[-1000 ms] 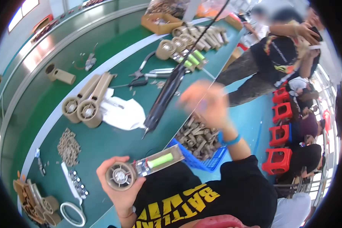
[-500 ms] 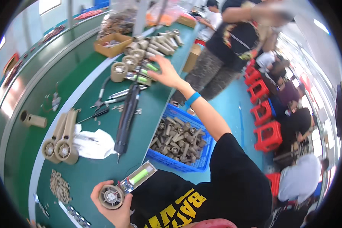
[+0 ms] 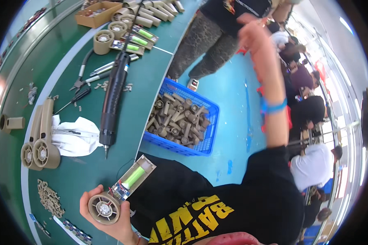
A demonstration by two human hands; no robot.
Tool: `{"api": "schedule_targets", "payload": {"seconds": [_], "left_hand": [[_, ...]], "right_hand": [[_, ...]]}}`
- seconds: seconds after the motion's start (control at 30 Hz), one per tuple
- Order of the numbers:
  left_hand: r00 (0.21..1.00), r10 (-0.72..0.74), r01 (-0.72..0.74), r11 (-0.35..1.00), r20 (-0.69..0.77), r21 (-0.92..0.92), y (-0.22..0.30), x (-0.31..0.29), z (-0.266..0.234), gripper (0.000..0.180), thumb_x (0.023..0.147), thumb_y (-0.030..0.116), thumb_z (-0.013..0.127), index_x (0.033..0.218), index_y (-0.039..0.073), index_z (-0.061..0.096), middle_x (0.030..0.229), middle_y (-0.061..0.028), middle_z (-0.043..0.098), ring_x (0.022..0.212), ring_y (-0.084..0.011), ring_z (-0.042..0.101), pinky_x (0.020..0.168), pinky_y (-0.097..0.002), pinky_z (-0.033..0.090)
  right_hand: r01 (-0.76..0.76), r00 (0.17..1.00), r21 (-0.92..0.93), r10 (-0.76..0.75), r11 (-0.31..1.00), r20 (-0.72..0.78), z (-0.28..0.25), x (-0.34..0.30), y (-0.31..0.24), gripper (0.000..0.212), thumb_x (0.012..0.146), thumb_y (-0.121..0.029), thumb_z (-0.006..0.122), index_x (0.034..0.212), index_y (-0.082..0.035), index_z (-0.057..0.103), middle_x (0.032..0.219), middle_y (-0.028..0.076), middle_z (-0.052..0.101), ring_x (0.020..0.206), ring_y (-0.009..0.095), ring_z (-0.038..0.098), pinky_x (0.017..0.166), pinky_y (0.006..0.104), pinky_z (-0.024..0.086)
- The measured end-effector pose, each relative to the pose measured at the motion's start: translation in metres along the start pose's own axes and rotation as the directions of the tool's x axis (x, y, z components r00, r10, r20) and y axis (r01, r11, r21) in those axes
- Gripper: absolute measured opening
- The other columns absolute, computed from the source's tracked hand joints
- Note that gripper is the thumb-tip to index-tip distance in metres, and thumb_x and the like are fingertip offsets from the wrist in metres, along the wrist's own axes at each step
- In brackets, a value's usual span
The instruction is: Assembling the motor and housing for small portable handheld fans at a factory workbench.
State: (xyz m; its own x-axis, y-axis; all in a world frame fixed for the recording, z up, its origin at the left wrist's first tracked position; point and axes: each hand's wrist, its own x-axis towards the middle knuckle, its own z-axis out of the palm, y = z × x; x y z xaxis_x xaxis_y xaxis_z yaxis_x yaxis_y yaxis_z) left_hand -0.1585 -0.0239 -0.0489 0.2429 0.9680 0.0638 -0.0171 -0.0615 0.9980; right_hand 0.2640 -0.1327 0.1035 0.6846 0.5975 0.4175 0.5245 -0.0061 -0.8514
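My left hand grips an opened handheld fan by its round, beige head, with fingers and thumb around it. In the fan's open handle lie a green cylindrical battery cell and a small blue circuit board, and a thin dark wire loops above them. Raised in the air off to the right is my right hand, with a blue band on its wrist. It is away from the bench, and motion smears its fingers. Three opened fan units with green cells lie at the bench's far part.
A black electric screwdriver lies on the green bench beside pliers and a white cloth. Two fan bodies stand left, near a pile of small parts. A blue crate of beige housings sits right. A person stands beyond.
My right hand has swung from above the opened fan units out to the right, away from the bench. The view has shifted; my left hand still holds the fan.
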Motion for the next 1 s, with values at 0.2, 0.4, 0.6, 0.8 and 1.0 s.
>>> {"api": "schedule_targets", "payload": {"seconds": [0.2,0.4,0.6,0.8,1.0], "left_hand": [[0.997,0.063,-0.061,0.997,-0.039,0.045,-0.009,0.001,0.001,0.075,0.057,-0.005,0.082,0.123,0.001,0.045,0.117,-0.016,0.057,0.111,-0.0274,0.056,0.098,-0.0367,0.044],[0.935,0.335,-0.35,0.926,0.118,0.144,-0.014,0.011,-0.02,0.076,0.06,-0.003,0.083,0.124,0.004,0.043,0.118,-0.0178,0.057,0.113,-0.0262,0.055,0.095,-0.0369,0.046],[0.96,0.246,-0.281,0.871,0.137,0.403,0.001,0.016,-0.033,0.061,0.06,0.0,0.085,0.114,0.0,0.057,0.118,-0.0149,0.06,0.106,-0.0234,0.06,0.09,-0.0319,0.049],[0.991,0.135,-0.136,0.942,0.022,0.306,-0.004,0.013,-0.037,0.064,0.061,0.003,0.083,0.12,0.006,0.056,0.114,-0.0094,0.063,0.103,-0.028,0.06,0.088,-0.0362,0.048],[0.988,0.096,-0.126,0.95,0.117,0.286,-0.005,0.016,-0.038,0.081,0.062,0.0,0.086,0.131,0.002,0.042,0.125,-0.0145,0.056,0.108,-0.0182,0.059,0.092,-0.0305,0.048]], "right_hand": [[0.452,0.416,0.212,-0.415,0.867,0.809,0.189,-0.123,-0.02,0.05,0.074,-0.03,0.08,0.118,-0.013,0.064,0.117,0.006,0.062,0.107,0.025,0.058,0.088,0.0361,0.048],[0.476,0.34,0.243,-0.431,0.845,0.836,0.24,-0.141,-0.019,0.053,0.062,-0.017,0.084,0.111,-0.005,0.066,0.103,0.008,0.067,0.088,0.027,0.063,0.074,0.0357,0.049],[0.321,0.43,0.307,-0.427,0.896,0.795,0.258,-0.151,0.008,0.046,0.063,-0.021,0.084,0.105,-0.009,0.068,0.096,0.006,0.065,0.081,0.026,0.062,0.07,0.034,0.048],[0.33,0.457,0.331,-0.456,0.884,0.763,0.269,-0.156,0.009,0.044,0.063,-0.025,0.084,0.101,-0.008,0.07,0.09,0.005,0.066,0.075,0.024,0.061,0.064,0.0323,0.047],[0.312,0.462,0.318,-0.436,0.895,0.773,0.266,-0.154,0.007,0.044,0.064,-0.023,0.084,0.102,-0.008,0.07,0.088,0.006,0.066,0.073,0.024,0.059,0.063,0.0319,0.046]]}}
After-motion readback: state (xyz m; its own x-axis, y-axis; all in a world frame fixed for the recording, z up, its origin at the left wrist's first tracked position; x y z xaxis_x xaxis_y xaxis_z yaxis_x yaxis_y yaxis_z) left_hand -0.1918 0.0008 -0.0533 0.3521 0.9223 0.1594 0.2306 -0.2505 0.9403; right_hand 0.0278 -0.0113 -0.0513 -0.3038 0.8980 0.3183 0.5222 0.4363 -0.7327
